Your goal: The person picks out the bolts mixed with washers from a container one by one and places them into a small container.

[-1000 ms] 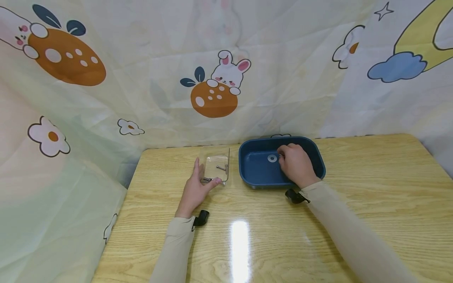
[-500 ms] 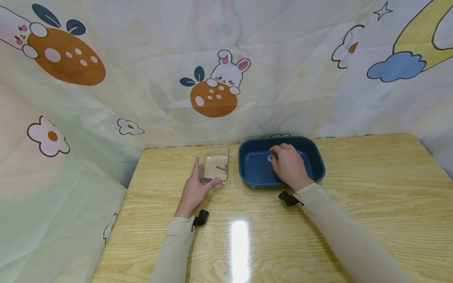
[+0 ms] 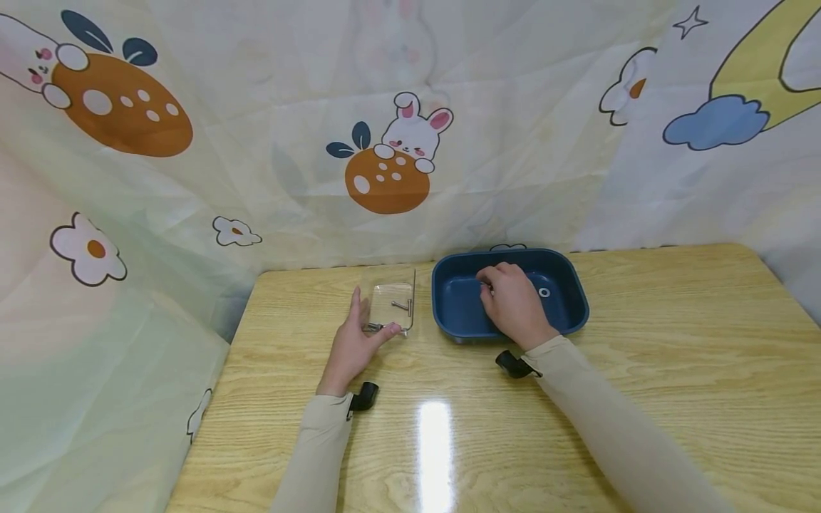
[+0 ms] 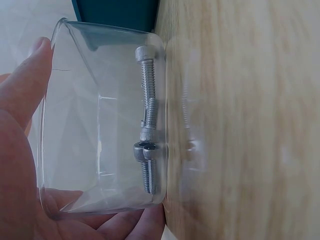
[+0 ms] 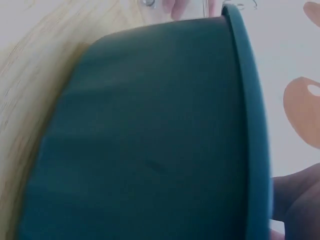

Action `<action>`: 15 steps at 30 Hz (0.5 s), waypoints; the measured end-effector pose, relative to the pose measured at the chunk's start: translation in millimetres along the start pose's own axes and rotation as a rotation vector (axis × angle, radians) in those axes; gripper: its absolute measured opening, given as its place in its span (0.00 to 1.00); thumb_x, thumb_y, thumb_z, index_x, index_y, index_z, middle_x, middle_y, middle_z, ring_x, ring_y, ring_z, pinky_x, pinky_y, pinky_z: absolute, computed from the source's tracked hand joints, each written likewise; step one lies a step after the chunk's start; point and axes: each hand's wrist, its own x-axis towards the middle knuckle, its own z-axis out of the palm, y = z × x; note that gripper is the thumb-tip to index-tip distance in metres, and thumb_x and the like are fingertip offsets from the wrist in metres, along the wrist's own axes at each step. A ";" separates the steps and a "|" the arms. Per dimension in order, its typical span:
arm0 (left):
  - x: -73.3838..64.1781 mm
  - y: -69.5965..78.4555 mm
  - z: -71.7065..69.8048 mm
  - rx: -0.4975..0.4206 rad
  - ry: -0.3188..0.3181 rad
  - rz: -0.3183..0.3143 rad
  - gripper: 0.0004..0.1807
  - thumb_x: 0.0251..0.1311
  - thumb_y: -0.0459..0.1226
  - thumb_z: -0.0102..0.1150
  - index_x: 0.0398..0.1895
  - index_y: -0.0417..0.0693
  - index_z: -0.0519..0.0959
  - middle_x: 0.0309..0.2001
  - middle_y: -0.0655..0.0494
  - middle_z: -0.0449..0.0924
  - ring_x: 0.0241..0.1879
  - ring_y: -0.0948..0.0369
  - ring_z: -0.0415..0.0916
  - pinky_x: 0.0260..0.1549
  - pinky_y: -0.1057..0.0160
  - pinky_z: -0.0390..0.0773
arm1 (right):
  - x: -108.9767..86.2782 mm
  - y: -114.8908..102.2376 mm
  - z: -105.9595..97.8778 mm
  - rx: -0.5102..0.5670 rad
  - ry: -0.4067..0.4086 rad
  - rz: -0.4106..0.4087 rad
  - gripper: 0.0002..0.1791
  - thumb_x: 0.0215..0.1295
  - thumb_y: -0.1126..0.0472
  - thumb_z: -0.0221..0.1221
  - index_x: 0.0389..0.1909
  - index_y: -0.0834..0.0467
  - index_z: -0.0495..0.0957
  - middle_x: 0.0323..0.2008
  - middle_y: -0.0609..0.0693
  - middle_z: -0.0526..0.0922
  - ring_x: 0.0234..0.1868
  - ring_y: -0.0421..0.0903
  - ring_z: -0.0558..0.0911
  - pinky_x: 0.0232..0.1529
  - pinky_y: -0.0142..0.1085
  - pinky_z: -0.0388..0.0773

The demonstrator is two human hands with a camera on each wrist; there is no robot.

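My left hand grips a small clear plastic box, its thumb on the near side and fingers along the far left. Inside lie several socket-head bolts, seen along the box's bottom in the left wrist view. My right hand reaches into a blue rectangular bin, fingers curled and thumb close to the forefinger, near the bin's floor. I cannot tell what its fingertips hold. To the right of that hand, a metal washer lies on the bin's floor. The right wrist view shows mostly the bin's outer wall.
The wooden table carries both containers, side by side near its back edge. Behind it hangs a printed cloth with rabbits and flowers. Black wrist cameras sit on both forearms.
My right hand has shifted left inside the bin. A washer left of it is now hidden by the hand, and another shows on its right. My left hand and the box stay put.
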 end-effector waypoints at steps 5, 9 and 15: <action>0.1 1.3 -0.1 -0.005 -0.004 -0.007 0.59 0.48 0.59 0.63 0.70 0.71 0.27 0.71 0.48 0.51 0.66 0.53 0.57 0.61 0.48 0.60 | 2.1 -5.2 2.1 0.005 0.009 0.005 0.07 0.59 0.66 0.59 0.38 0.60 0.82 0.35 0.55 0.80 0.38 0.53 0.76 0.39 0.44 0.76; -0.4 2.5 -0.4 -0.003 -0.006 -0.005 0.59 0.48 0.60 0.63 0.70 0.71 0.27 0.71 0.48 0.51 0.66 0.53 0.56 0.61 0.49 0.60 | 3.6 -10.7 4.6 0.032 0.003 0.003 0.07 0.59 0.66 0.59 0.38 0.61 0.82 0.35 0.55 0.80 0.39 0.53 0.76 0.39 0.44 0.76; -0.3 1.8 0.1 -0.007 -0.008 0.002 0.60 0.48 0.59 0.63 0.70 0.70 0.27 0.71 0.47 0.50 0.66 0.52 0.57 0.61 0.48 0.60 | 4.9 -19.6 9.5 0.054 -0.007 0.005 0.08 0.59 0.66 0.59 0.39 0.60 0.82 0.36 0.54 0.79 0.39 0.52 0.76 0.40 0.43 0.76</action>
